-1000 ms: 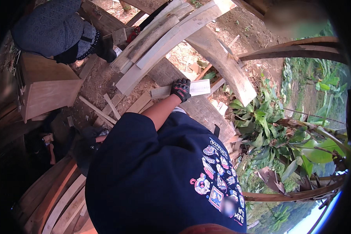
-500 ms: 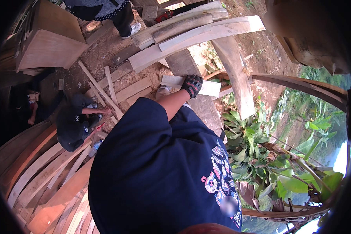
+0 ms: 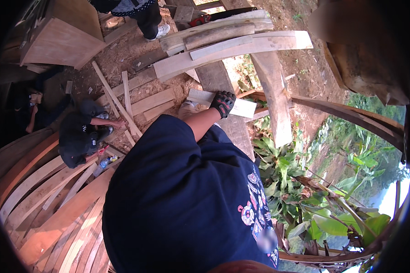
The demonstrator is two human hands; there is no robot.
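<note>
My left hand (image 3: 223,103), in a black glove with red trim, is closed over the middle of a short pale flat board (image 3: 244,108). The board's other end shows on the far side of the glove, greyer in the shade. It lies across or just above a wide weathered plank (image 3: 239,129) by my knees; I cannot tell if they touch. My bent left arm reaches to it from a dark blue sleeve (image 3: 168,150). My right hand is out of view, and my shirt fills the lower middle.
Long curved boards (image 3: 234,48) are stacked beyond my hand, with a tool with red parts (image 3: 200,20) behind. At left a co-worker (image 3: 77,136) crouches among wood strips; another person (image 3: 152,22) stands at the back. Many planks (image 3: 64,227) lie lower left, leafy plants (image 3: 284,164) at right.
The view has shifted slightly, so the surroundings sit a little differently. My left hand keeps its hold on the pale board, with no clear movement along it.
</note>
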